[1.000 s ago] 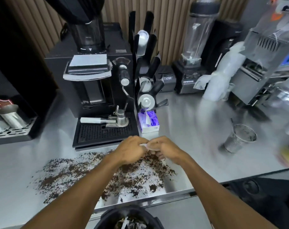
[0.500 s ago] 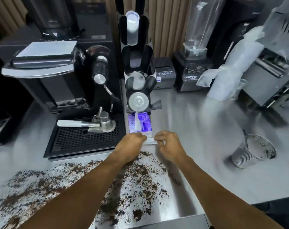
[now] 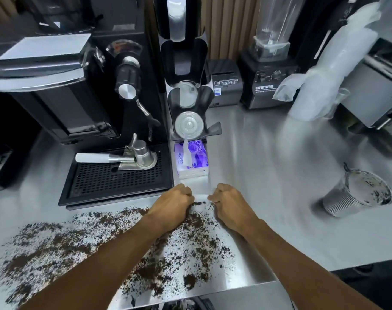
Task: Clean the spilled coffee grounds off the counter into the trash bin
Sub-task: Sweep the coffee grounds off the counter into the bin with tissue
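L hand [image 3: 174, 202] & R hand [image 3: 226, 204]: curled, apparently pinching a tissue [image 3: 200, 196]. Risk: coffee grounds [image 3: 145, 253] could be swept past the trash bin [image 3: 186, 305] if dragged off-line across the worktop [image 3: 280, 198].

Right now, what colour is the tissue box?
Tissue box is purple and white, head view.

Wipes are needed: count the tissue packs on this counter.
1: the purple tissue pack stands just right of the black drip tray, in front of the lid holder. Others may be hidden behind the machines.
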`<action>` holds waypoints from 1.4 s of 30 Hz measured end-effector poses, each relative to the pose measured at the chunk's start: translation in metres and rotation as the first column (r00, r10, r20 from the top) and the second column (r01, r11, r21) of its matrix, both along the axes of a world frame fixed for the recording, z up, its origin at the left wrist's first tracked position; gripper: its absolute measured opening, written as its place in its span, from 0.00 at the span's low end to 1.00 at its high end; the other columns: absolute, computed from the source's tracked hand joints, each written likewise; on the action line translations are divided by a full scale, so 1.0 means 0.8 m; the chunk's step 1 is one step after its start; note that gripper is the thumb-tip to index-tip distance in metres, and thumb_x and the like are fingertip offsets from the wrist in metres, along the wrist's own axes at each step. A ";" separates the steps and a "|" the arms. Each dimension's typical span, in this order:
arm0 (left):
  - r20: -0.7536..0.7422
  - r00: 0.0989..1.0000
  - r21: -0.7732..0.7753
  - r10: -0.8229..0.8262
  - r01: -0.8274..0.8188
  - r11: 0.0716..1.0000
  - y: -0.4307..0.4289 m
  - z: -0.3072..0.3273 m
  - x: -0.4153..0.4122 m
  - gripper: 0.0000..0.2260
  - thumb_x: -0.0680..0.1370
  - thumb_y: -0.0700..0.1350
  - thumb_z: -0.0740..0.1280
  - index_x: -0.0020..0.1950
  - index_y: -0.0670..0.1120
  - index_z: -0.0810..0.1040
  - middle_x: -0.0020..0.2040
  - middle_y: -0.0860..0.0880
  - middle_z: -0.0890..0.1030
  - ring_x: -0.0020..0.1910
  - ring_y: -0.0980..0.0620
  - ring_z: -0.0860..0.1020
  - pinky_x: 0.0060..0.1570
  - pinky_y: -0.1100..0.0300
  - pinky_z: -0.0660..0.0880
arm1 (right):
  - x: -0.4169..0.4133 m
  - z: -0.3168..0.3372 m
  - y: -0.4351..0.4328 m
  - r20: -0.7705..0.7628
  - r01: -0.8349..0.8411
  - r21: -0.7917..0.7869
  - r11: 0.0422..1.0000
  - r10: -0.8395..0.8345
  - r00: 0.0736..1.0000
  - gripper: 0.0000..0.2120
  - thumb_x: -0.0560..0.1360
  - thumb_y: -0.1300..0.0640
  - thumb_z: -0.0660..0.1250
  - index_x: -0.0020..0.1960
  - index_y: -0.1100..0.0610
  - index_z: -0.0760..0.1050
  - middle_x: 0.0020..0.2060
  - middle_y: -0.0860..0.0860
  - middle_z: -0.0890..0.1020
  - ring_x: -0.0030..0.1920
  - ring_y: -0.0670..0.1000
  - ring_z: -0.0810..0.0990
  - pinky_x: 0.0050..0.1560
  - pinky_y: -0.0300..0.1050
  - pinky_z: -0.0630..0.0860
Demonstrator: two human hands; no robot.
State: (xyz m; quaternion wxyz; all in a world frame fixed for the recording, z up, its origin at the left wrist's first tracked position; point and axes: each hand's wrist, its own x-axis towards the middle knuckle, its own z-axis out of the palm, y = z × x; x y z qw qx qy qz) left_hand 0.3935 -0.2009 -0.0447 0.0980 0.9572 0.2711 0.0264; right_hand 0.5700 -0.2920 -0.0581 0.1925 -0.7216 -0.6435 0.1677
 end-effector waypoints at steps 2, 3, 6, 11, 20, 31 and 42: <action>-0.030 0.999 -0.011 -0.033 0.032 0.999 -0.011 -0.009 -0.023 0.10 0.76 0.40 0.69 0.57 0.47 0.82 0.55 0.52 0.79 0.54 0.55 0.74 0.57 0.56 0.76 | -0.015 -0.005 -0.020 -0.042 -0.030 -0.011 0.999 0.030 0.999 0.14 0.76 0.68 0.65 0.57 0.56 0.82 0.45 0.52 0.79 0.46 0.50 0.78 0.51 0.46 0.78; -0.046 0.998 -0.019 -0.048 0.047 0.999 -0.016 -0.012 -0.033 0.10 0.76 0.41 0.70 0.56 0.49 0.82 0.54 0.54 0.79 0.53 0.56 0.74 0.56 0.57 0.76 | -0.021 -0.003 -0.029 -0.058 -0.063 -0.034 0.997 0.061 0.996 0.13 0.76 0.68 0.65 0.56 0.57 0.82 0.46 0.54 0.79 0.46 0.52 0.78 0.50 0.47 0.78; -0.067 0.993 -0.055 -0.097 0.093 0.994 -0.015 -0.001 -0.041 0.07 0.78 0.43 0.68 0.53 0.49 0.82 0.51 0.55 0.79 0.53 0.58 0.74 0.56 0.59 0.75 | -0.026 0.001 -0.038 -0.075 -0.076 -0.052 0.996 0.072 0.995 0.12 0.76 0.68 0.63 0.51 0.59 0.83 0.48 0.57 0.79 0.49 0.56 0.77 0.50 0.47 0.74; 0.083 0.996 -0.005 -0.045 0.046 0.999 0.013 0.021 0.030 0.07 0.79 0.40 0.65 0.53 0.47 0.82 0.48 0.53 0.78 0.47 0.56 0.74 0.49 0.60 0.77 | 0.019 0.018 -0.015 -0.105 0.208 0.140 0.968 -0.194 0.975 0.11 0.76 0.66 0.65 0.54 0.57 0.83 0.42 0.51 0.81 0.40 0.46 0.77 0.47 0.34 0.76; 0.041 0.993 -0.011 -0.113 0.113 0.993 0.020 -0.012 0.017 0.10 0.76 0.37 0.69 0.55 0.47 0.84 0.48 0.53 0.80 0.46 0.54 0.76 0.45 0.58 0.78 | -0.010 -0.007 -0.038 -0.079 0.260 0.079 0.962 -0.254 0.964 0.12 0.74 0.68 0.68 0.53 0.57 0.84 0.43 0.51 0.80 0.42 0.49 0.78 0.46 0.39 0.78; 0.084 0.935 0.001 -0.345 0.346 0.938 0.032 0.014 -0.019 0.11 0.76 0.36 0.69 0.55 0.48 0.82 0.54 0.52 0.81 0.54 0.53 0.77 0.55 0.55 0.78 | -0.084 0.025 -0.079 -0.121 0.454 0.189 0.871 -0.438 0.891 0.14 0.72 0.71 0.66 0.50 0.57 0.85 0.43 0.52 0.83 0.39 0.49 0.78 0.44 0.36 0.75; 0.180 0.805 0.044 -0.565 0.567 0.822 -0.021 -0.009 0.120 0.12 0.77 0.37 0.68 0.58 0.47 0.83 0.49 0.49 0.83 0.50 0.52 0.76 0.53 0.54 0.76 | -0.015 0.014 -0.143 -0.003 0.717 0.158 0.679 -0.726 0.688 0.11 0.70 0.69 0.68 0.48 0.60 0.85 0.43 0.58 0.83 0.43 0.58 0.79 0.46 0.49 0.77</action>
